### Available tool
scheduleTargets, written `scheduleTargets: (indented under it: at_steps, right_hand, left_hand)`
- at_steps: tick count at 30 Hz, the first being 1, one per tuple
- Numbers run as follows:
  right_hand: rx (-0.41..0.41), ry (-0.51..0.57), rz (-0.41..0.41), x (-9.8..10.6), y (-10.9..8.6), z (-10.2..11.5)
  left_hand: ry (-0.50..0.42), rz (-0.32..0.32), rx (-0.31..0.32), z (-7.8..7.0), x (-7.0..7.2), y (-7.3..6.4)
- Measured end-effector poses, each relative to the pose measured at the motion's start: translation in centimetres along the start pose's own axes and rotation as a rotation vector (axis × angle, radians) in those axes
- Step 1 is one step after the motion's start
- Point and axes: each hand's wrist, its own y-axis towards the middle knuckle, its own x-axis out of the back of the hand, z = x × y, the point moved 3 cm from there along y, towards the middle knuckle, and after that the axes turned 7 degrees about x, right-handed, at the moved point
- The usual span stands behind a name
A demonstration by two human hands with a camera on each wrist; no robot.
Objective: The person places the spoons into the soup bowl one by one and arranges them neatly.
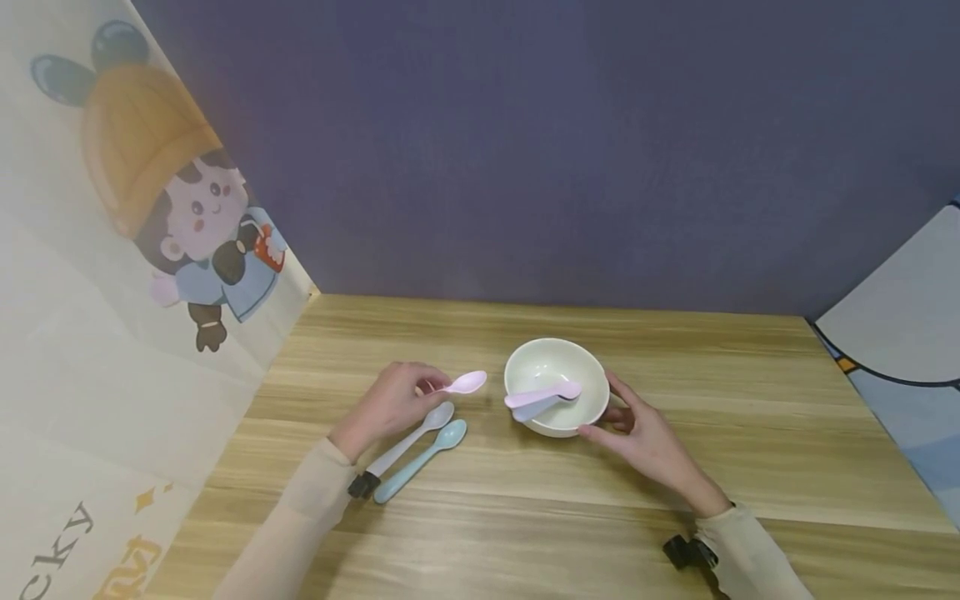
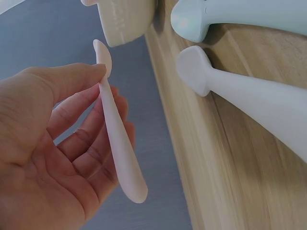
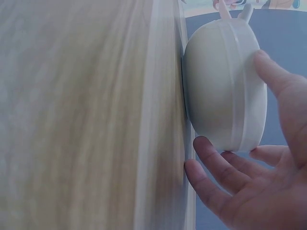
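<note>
My left hand [image 1: 392, 402] pinches a pink spoon [image 1: 468, 382] between thumb and fingers, its bowl end pointing right toward the white bowl [image 1: 534, 368]. In the left wrist view the spoon's thick handle [image 2: 123, 153] hangs free past the palm. Around the right side of the white bowl, my right hand [image 1: 647, 435] has its thumb at the near rim and its fingers on the far side. Inside lie a second pink spoon [image 1: 540, 395] and a lavender spoon [image 1: 534, 409], crossing, with handles over the left rim.
A pale grey spoon [image 1: 406, 444] and a mint spoon [image 1: 420, 468] lie side by side on the wooden table [image 1: 510, 533], beneath and right of my left forearm. A dark blue panel [image 1: 555, 150] rises behind the table; a wall with a cartoon figure [image 1: 202, 208] borders the left.
</note>
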Motion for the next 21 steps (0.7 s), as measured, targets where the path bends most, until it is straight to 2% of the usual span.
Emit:
scheduleTargets:
  at_steps: [6,21]
  right_hand:
    - [-0.001,0.015,0.002,0.0,0.0,0.0]
    - [0.001,-0.002,0.002,-0.2,0.0,-0.3]
  left_hand:
    - [0.006,0.001,-0.003,0.0,-0.2,0.2]
    - [0.015,0.021,-0.020,-1.3,-0.2,0.7]
